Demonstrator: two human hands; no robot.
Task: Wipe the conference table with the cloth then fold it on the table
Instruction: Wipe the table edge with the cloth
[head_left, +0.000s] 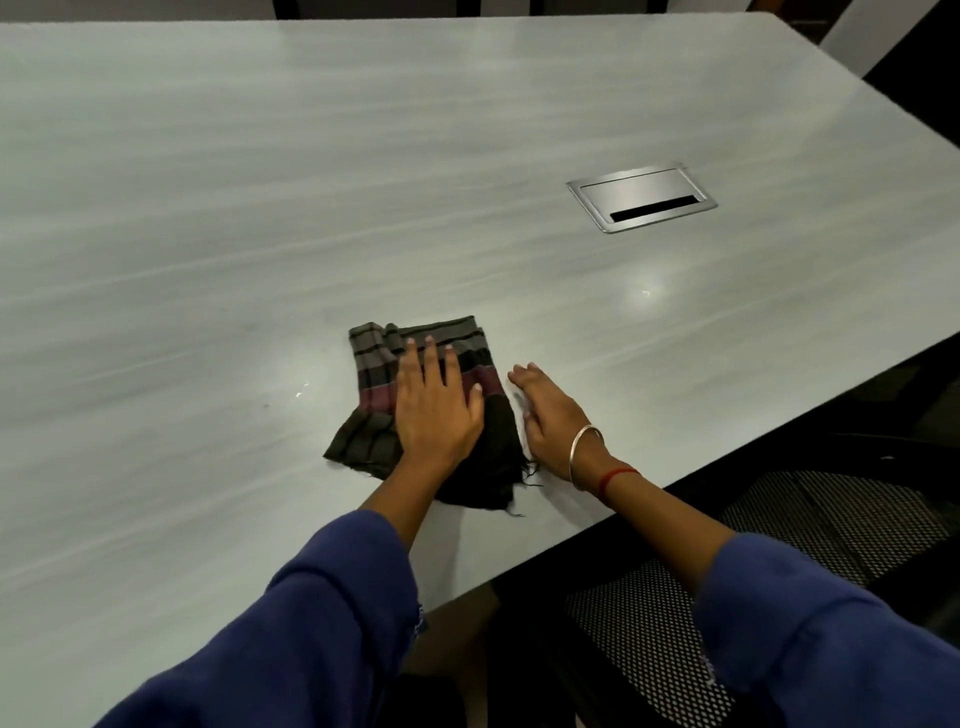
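grey conference table (260, 182), cloth (371, 364) half hidden under left hand (434, 410), right hand (550, 415) beside, fingers (429, 358) straight

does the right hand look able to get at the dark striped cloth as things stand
Likely yes: the right hand lies flat on the pale grey table beside the dark striped cloth, nothing between them; the left hand presses its middle.

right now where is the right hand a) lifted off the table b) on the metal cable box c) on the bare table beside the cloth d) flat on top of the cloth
C: the right hand lies flat on the table just right of the cloth, while the left hand presses flat on the cloth.
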